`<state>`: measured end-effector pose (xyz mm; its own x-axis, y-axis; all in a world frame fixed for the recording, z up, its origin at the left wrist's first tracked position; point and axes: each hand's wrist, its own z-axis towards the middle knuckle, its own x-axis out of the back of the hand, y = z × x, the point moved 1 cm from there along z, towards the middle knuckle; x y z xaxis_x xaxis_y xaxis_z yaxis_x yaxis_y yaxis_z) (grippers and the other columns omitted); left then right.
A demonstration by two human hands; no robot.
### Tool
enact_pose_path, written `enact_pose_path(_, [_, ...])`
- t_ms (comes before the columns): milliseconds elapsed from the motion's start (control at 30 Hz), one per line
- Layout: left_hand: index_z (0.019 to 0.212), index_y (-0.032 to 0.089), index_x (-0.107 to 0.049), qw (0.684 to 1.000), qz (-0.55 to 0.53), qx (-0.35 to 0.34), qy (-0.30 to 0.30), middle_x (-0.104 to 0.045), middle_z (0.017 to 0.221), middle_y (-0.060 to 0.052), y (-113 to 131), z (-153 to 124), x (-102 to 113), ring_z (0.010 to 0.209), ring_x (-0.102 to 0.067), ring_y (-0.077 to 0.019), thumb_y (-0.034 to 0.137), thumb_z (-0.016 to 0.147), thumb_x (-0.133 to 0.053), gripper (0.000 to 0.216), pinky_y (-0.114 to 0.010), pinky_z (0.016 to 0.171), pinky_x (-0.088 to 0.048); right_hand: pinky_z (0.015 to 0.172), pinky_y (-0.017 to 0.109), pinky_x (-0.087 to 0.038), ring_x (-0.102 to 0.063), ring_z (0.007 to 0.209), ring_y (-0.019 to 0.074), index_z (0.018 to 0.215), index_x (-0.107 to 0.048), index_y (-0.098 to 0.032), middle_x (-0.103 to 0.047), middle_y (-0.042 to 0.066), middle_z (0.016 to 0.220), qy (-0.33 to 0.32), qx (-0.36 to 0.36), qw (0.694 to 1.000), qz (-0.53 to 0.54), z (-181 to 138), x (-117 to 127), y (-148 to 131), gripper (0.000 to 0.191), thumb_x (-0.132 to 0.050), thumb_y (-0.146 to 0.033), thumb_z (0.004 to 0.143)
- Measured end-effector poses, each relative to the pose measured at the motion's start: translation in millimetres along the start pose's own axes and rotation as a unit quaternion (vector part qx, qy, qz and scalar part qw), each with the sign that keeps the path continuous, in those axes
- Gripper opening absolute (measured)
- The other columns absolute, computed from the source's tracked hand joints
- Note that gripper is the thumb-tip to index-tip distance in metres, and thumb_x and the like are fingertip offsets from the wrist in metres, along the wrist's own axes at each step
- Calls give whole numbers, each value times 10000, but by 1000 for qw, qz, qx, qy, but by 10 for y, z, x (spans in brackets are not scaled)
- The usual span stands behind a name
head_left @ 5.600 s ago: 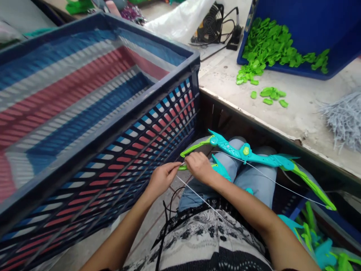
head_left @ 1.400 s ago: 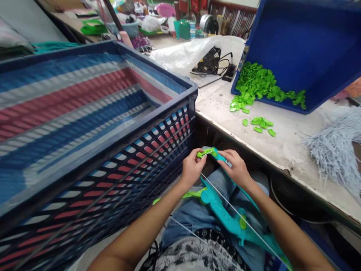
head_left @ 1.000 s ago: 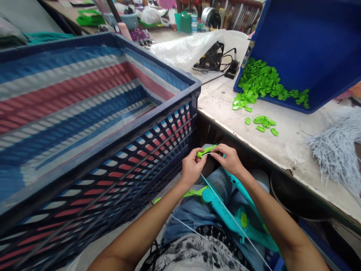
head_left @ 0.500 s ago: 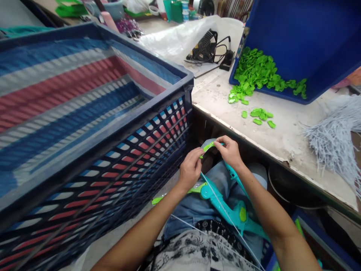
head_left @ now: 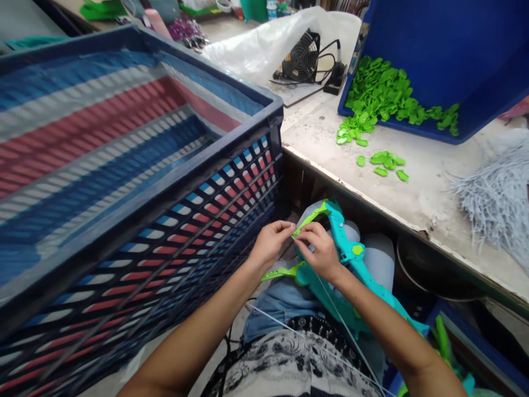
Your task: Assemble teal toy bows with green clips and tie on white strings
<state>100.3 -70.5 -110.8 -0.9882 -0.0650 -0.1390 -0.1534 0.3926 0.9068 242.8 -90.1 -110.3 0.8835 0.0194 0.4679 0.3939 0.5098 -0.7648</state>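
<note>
A turquoise plastic toy bow lies slanting across my lap, its curved green limb bending toward my hands. My left hand is closed in a pinch on the end of a white string beside the limb's tip. Against the same tip, my right hand is closed, fingertips on the limb end and string. Fingers hide part of the tip. Under my right forearm shows a second turquoise bow, with its own green limb pointing left. Clear film hangs around the limbs.
A large navy plastic crate with a striped lining stands at my left. On the white table a tipped blue bin spills green pieces. A black fan and grey strings lie there too. Another blue bin sits low right.
The green limb has turned, and its bow now lies further right and more upright. My right hand has moved down and left, closer to my left hand at the limb's tip.
</note>
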Motion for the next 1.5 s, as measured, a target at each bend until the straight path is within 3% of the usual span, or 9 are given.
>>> enact_pose_path(100, [755, 162, -657, 992, 56, -105, 43, -685, 756, -31, 2, -80, -24, 722, -603, -143, 391, 680, -708, 246, -253, 684, -454, 738, 329, -507, -582, 819, 174, 808, -650, -213, -588, 44, 852, 36, -76, 995, 48, 1, -17, 76, 94, -574, -227, 863])
enact_pose_path(167, [771, 168, -620, 991, 25, -122, 53, -658, 689, -9, -3, -115, -73, 630, -578, -117, 388, 706, -687, 239, -222, 586, -438, 719, 313, -504, -583, 811, 169, 787, -647, -210, -588, 38, 841, 57, -99, 992, 59, 46, -16, 89, 91, -590, -233, 855])
enact_pose_path(267, [767, 158, -615, 996, -60, -60, 39, -591, 582, 21, 1, -125, -140, 488, -486, -79, 398, 633, -746, 304, -181, 426, -328, 724, 303, -497, -575, 822, 165, 772, -648, -204, -587, 38, 844, 82, -100, 990, 49, 122, -5, 69, 121, -574, -219, 866])
enact_pose_path(400, [726, 125, -666, 993, -111, 36, -17, -587, 586, -3, 55, -120, -141, 486, -486, -72, 395, 511, -831, 383, -173, 389, -300, 776, 317, -501, -583, 849, 166, 840, -690, -219, -608, 43, 888, 86, -85, 992, 40, 175, -4, 59, 151, -545, -216, 884])
enact_pose_path(700, [675, 130, -651, 992, -110, 56, -3, -575, 558, 10, 92, -143, -159, 462, -478, -59, 359, 509, -814, 327, -159, 378, -302, 804, 313, -521, -617, 895, 163, 1103, -687, -254, -647, 48, 960, 16, -71, 996, 57, 128, 33, 70, 271, -501, -209, 912])
enact_pose_path(1000, [673, 119, -678, 993, -87, 63, -46, -638, 609, -45, 204, -157, -141, 545, -590, -135, 322, 529, -743, 257, -194, 411, -371, 725, 301, -504, -629, 792, 166, 921, -710, -220, -682, 53, 847, -45, 6, 998, -39, 202, 215, 81, 211, -507, -275, 930])
enact_pose_path(1200, [708, 137, -707, 998, 32, 13, -59, -575, 522, 11, 91, -166, -118, 424, -431, -70, 354, 583, -754, 255, -201, 417, -308, 647, 269, -443, -583, 667, 146, 731, -662, -197, -644, 37, 696, -74, 21, 989, -129, 188, 260, 49, 234, -494, -237, 890])
enact_pose_path(1367, [632, 148, -667, 995, 90, -24, -38, -584, 563, 19, -24, -191, -71, 522, -464, -84, 422, 602, -753, 288, -204, 499, -346, 633, 249, -460, -591, 656, 129, 768, -654, -190, -651, 18, 714, -43, -21, 999, -26, 58, 187, 125, 171, -525, -215, 877])
enact_pose_path(1500, [741, 138, -738, 981, 146, 3, -125, -708, 737, -35, -126, -210, 67, 703, -592, -154, 456, 662, -701, 330, -257, 681, -453, 643, 249, -482, -613, 686, 133, 784, -648, -183, -662, 26, 736, -55, -25, 997, 43, -87, 116, 191, 164, -536, -217, 899])
